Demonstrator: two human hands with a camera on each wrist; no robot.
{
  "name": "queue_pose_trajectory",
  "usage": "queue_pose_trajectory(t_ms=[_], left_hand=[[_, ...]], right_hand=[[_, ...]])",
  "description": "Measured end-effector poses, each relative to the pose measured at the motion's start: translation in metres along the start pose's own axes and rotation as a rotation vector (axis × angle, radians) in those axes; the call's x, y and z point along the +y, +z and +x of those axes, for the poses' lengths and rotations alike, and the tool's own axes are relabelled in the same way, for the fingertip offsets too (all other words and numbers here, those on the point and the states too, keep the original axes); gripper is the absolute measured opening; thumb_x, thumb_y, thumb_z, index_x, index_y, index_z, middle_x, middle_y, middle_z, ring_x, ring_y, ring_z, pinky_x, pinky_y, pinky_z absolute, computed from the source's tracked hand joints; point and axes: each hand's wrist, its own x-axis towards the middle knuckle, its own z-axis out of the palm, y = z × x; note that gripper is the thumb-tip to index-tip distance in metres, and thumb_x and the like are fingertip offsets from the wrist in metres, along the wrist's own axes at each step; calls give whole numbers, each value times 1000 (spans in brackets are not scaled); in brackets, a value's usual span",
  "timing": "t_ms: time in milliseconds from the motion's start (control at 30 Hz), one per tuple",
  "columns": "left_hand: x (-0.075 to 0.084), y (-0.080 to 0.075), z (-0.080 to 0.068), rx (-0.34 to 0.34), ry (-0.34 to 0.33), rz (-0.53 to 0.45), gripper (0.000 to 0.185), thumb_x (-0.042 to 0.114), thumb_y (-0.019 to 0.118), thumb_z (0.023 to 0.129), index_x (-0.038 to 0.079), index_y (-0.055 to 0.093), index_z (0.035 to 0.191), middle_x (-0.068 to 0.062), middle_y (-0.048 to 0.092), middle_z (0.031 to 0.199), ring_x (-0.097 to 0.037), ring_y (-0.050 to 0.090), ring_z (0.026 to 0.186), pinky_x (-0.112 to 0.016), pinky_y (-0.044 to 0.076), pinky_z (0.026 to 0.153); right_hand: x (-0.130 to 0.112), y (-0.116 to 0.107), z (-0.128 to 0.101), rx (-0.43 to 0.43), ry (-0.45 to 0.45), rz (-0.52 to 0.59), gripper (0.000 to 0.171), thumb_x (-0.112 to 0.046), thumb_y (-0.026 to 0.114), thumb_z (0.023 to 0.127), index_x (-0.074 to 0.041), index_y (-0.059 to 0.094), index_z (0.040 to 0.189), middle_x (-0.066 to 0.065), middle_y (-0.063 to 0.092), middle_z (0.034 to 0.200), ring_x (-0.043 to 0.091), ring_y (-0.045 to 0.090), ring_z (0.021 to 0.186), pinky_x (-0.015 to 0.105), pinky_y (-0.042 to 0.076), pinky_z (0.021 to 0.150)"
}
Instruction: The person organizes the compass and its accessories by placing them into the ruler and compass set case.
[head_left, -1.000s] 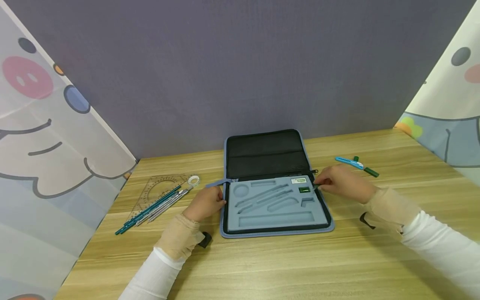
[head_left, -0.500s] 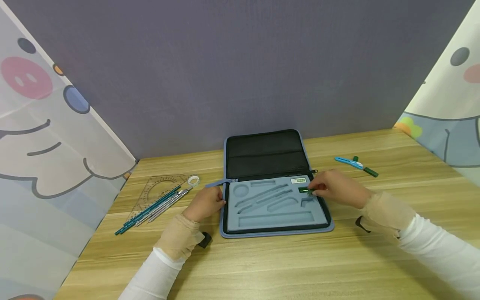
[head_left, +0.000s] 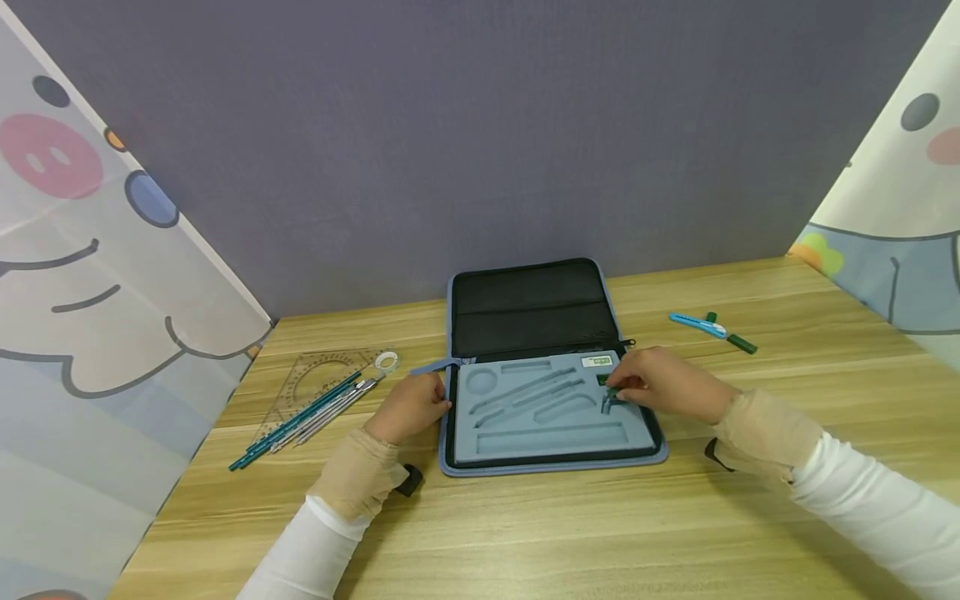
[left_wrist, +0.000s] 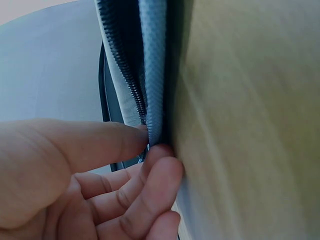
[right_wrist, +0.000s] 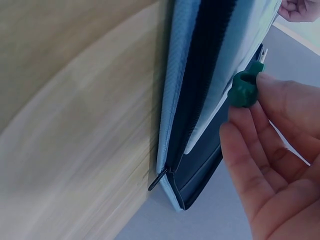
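Note:
On the table lies an open zip case [head_left: 534,312] with a light blue foam tray [head_left: 517,454] in its lower half. My left hand [head_left: 408,408] pinches the case's left edge; the left wrist view shows thumb and fingertips on its blue fabric rim [left_wrist: 154,75]. My right hand [head_left: 667,383] is over the tray's right side. Between thumb and fingers it pinches a small green compass adapter [right_wrist: 244,89], a ring-like plastic piece with a narrow metal end. The adapter is close over an L-shaped recess. A green block [head_left: 602,379], partly hidden by my fingers, sits in the tray.
Left of the case lie a clear set square [head_left: 288,392], dark teal pencils [head_left: 300,421], silver compasses [head_left: 337,414] and a white ring [head_left: 387,361]. A blue cutter-like tool [head_left: 697,324] and a green block [head_left: 742,343] lie at the right. A white-labelled item [head_left: 597,361] sits in the tray.
My right hand has moved left from the case's right edge, over the tray and then slightly down to the L-shaped recess, carrying the adapter. My left hand has stayed on the case's edge.

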Motion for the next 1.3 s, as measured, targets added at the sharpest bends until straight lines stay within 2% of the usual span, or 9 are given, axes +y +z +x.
queue_pose_trajectory(t_ms=[433, 1000, 1300], left_hand=[[1, -1, -1, -7, -12, 1, 12, 7, 69, 83, 2, 60, 77, -2, 54, 65, -14, 47, 59, -29, 42, 57], [2, -2, -2, -18, -16, -2, 10, 6, 69, 84, 1, 62, 79, -3, 57, 65, -14, 48, 57, -28, 42, 56], [1, 0, 0, -32, -43, -13, 12, 9, 69, 84, 1, 61, 81, -3, 57, 67, -14, 48, 58, -28, 42, 57]], right_hand=[[-2, 4, 0, -8, -18, 11, 12, 0, 71, 80, -7, 70, 90, 2, 68, 89, 1, 55, 70, 21, 47, 58], [-2, 5, 2, -32, -29, 34, 13, 0, 70, 80, -9, 69, 90, -1, 67, 90, 2, 54, 72, 22, 46, 59], [-3, 5, 1, -32, -28, 46, 14, 1, 70, 81, -10, 69, 90, 0, 67, 91, 2, 53, 72, 22, 46, 60]])
